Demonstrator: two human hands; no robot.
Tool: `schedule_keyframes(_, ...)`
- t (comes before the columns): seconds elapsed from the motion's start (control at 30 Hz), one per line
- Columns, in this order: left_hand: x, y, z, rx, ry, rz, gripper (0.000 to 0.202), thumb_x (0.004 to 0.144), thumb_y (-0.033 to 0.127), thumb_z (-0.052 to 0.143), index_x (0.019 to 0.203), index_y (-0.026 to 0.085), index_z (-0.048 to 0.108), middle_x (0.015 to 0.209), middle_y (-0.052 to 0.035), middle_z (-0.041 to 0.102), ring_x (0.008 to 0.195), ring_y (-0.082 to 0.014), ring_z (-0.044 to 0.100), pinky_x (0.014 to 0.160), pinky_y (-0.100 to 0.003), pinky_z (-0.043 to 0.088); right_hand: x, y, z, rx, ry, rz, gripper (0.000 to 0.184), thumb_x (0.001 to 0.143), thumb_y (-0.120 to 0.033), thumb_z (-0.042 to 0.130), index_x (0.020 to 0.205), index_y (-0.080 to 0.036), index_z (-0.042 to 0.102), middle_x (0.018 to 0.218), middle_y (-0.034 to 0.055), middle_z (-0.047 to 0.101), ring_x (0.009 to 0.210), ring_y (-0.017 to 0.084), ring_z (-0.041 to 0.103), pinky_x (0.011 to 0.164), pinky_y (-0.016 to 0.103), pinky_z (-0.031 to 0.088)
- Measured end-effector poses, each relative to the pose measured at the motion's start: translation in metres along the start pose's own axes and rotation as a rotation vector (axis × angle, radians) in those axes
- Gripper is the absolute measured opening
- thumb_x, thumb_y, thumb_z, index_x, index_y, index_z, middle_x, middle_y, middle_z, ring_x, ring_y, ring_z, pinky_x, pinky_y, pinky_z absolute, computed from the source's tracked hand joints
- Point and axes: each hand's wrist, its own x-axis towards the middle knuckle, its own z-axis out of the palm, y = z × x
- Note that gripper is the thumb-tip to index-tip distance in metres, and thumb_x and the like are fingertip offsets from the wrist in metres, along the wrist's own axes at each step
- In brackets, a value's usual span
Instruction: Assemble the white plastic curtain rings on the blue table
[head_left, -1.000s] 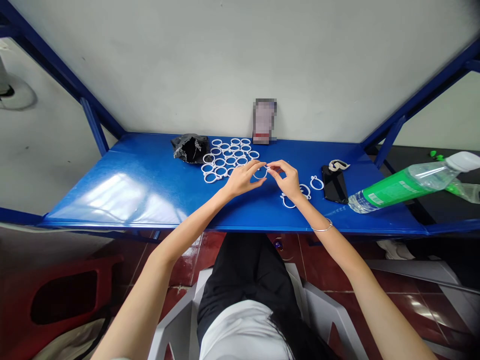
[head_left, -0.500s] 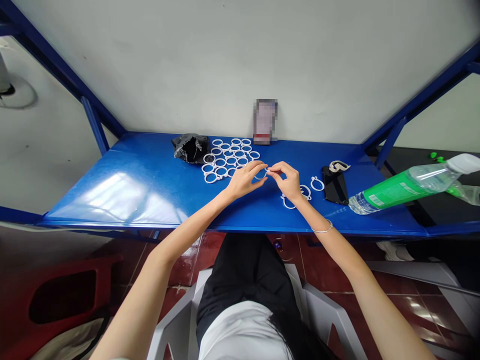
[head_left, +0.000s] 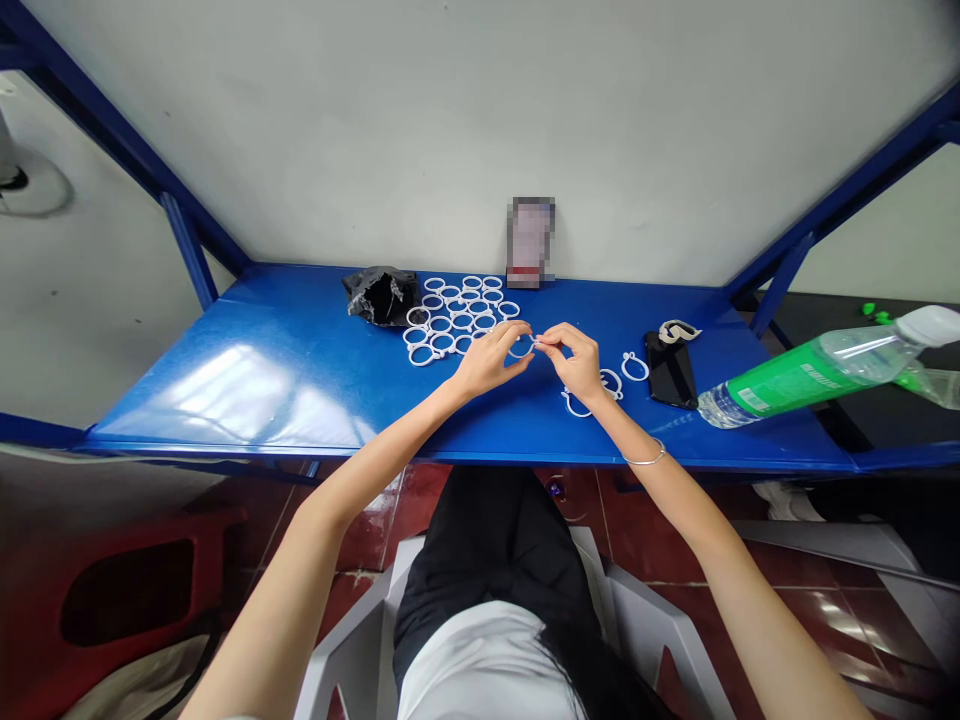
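Note:
Between my two hands, over the middle of the blue table, is a white plastic ring (head_left: 521, 351). My left hand (head_left: 489, 360) curls around its left side, thumb below and fingers above. With thumb and fingertips pinched, my right hand (head_left: 572, 358) grips the ring's right end, where its small clasp seems to be, partly hidden by the fingers. Beyond my left hand lies a group of white rings (head_left: 462, 322), set edge to edge in rough rows. Several loose white rings (head_left: 577, 405) lie beside and partly behind my right wrist; another open ring (head_left: 635, 367) sits farther right.
A torn black plastic bag (head_left: 381, 297) stands at the back left of the blue table (head_left: 285, 330). A blurred-out phone-like object (head_left: 531, 243) leans on the wall. To the right are a dark phone (head_left: 670, 372), a whitish strap (head_left: 679, 332) and a green-labelled bottle (head_left: 810, 372).
Almost nothing differs. Both hands stay in place around the ring, with only a very slight shift of the left fingertips.

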Motion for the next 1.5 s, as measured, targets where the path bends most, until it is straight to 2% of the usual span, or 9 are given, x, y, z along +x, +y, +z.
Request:
schedule_keyframes(0.17,0.0000,0.0017,-0.0022,0.020,0.019,0.017,0.015,0.090,0.027,0.060,0.102,0.019,0.057,0.122,-0.0099,0.067,0.104,-0.0177,0.069,0.066,-0.021,0.055,0.0001,-0.0005,0.0002,0.020,0.011,-0.018,0.013,0.090,-0.026,0.066,0.077,-0.022,0.067,0.078,0.0023,0.068,0.070,0.016,0.063,0.062,0.030,0.051)
schedule_keyframes(0.27,0.0001,0.0024,-0.0033,0.049,0.028,0.046,0.009,0.091,0.025,0.059,0.098,0.019,0.059,0.123,-0.0097,0.067,0.107,-0.0181,0.068,0.068,-0.021,0.056,0.0001,-0.0010,0.0000,0.018,0.011,-0.018,0.013,0.090,-0.025,0.066,0.077,-0.022,0.067,0.078,0.0021,0.068,0.070,0.016,0.063,0.063,0.030,0.050)
schedule_keyframes(0.43,0.0004,0.0010,-0.0023,0.084,0.016,0.061,0.013,0.093,0.026,0.057,0.102,0.019,0.062,0.126,-0.0106,0.066,0.114,-0.0197,0.065,0.073,-0.023,0.057,-0.0002,-0.0008,0.0000,0.009,0.011,0.006,0.014,0.090,-0.026,0.066,0.076,-0.022,0.066,0.078,0.0018,0.068,0.071,0.017,0.064,0.065,0.031,0.051)
schedule_keyframes(0.97,0.0003,-0.0001,-0.0022,0.063,-0.030,0.045,0.014,0.094,0.028,0.056,0.100,0.020,0.066,0.128,-0.0113,0.064,0.116,-0.0218,0.064,0.075,-0.027,0.058,-0.0006,-0.0009,-0.0004,-0.029,-0.002,0.034,0.021,0.091,-0.035,0.063,0.074,-0.023,0.064,0.077,0.0024,0.068,0.072,0.018,0.065,0.067,0.034,0.053)
schedule_keyframes(1.27,-0.0003,-0.0009,-0.0002,0.064,-0.013,0.053,0.015,0.094,0.029,0.056,0.099,0.020,0.067,0.127,-0.0110,0.065,0.115,-0.0212,0.064,0.076,-0.026,0.058,-0.0011,0.0011,0.0003,-0.020,0.004,0.014,0.020,0.091,-0.032,0.064,0.074,-0.022,0.064,0.076,0.0019,0.067,0.070,0.017,0.063,0.065,0.033,0.051)
schedule_keyframes(1.5,0.0000,-0.0015,-0.0021,0.074,-0.014,0.042,0.017,0.095,0.029,0.055,0.104,0.020,0.066,0.129,-0.0116,0.064,0.116,-0.0218,0.065,0.075,-0.027,0.059,0.0004,-0.0036,-0.0008,0.005,-0.015,0.068,0.016,0.091,-0.036,0.064,0.082,-0.022,0.067,0.081,0.0029,0.069,0.070,0.017,0.063,0.062,0.030,0.052)
